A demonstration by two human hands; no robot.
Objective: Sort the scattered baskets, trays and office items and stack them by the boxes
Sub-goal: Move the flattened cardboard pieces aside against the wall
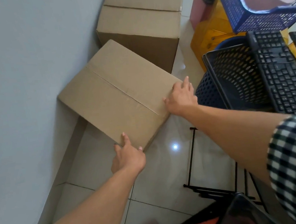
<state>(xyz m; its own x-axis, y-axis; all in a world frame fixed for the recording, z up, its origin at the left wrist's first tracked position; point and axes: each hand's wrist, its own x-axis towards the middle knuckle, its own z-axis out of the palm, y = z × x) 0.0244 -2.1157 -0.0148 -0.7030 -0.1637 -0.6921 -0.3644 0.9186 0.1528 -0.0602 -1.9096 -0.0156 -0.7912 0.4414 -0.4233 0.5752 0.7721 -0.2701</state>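
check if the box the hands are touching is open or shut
Shut. The near box has its top flaps lying flat, meeting along a centre seam; none of its inside shows.

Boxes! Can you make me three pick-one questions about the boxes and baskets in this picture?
1. Where is the blue basket? A right of the far box; B on a table; C hanging on the wall.
2. How many cardboard boxes? A one; B two; C four.
3. The near box's top flaps are: A shut; B wide open; C torn off.
Answers: 1 A, it sits top right, past the far box. 2 B, one near, one behind. 3 A, the flaps meet along one seam.
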